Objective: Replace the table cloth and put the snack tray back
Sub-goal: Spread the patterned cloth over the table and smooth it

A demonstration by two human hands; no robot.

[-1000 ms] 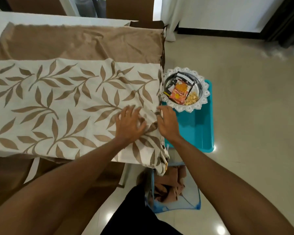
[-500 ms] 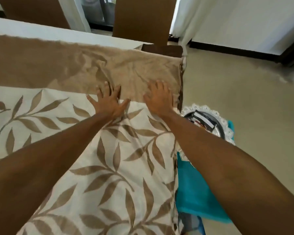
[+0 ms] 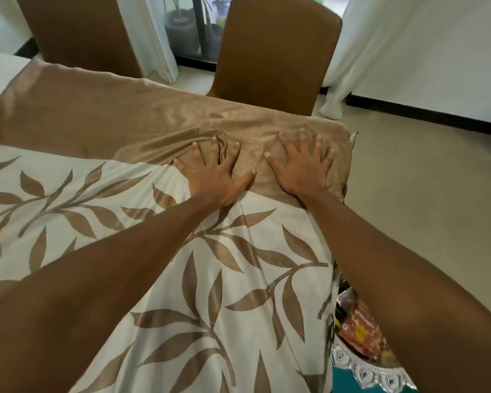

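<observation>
As both palms press flat on a dining table, a glossy cream table cloth (image 3: pixel 238 293) printed with tan leaf sprays lies spread beneath a person's bare forearms. The left hand (image 3: pixel 213 177) rests with fingers straight and fanned where the leaf print meets the cloth's plain tan satin band (image 3: pixel 125 117). Small creases are bunched in the fabric at its fingertips. The right hand (image 3: pixel 301 168), equally splayed and gripping nothing, lies just beside it on the tan band near the table's rounded far right corner, where the fabric drapes over the edge.

A silver snack tray with a scalloped, lace-like rim (image 3: pixel 372 373) sits at the lower right, just beside the cloth's hanging side and not on the tabletop. It rests on a teal surface (image 3: pixel 339 380) and is partly hidden by the right forearm. An orange-red snack packet (image 3: pixel 357 330) lies in it.

Two smooth brown chairs (image 3: pixel 275 52) stand at the far side of the table. White curtains (image 3: pixel 408 46) hang behind them over a pale, polished tile floor (image 3: pixel 423 194), and a potted plant (image 3: pixel 179 29) shows through the glass.
</observation>
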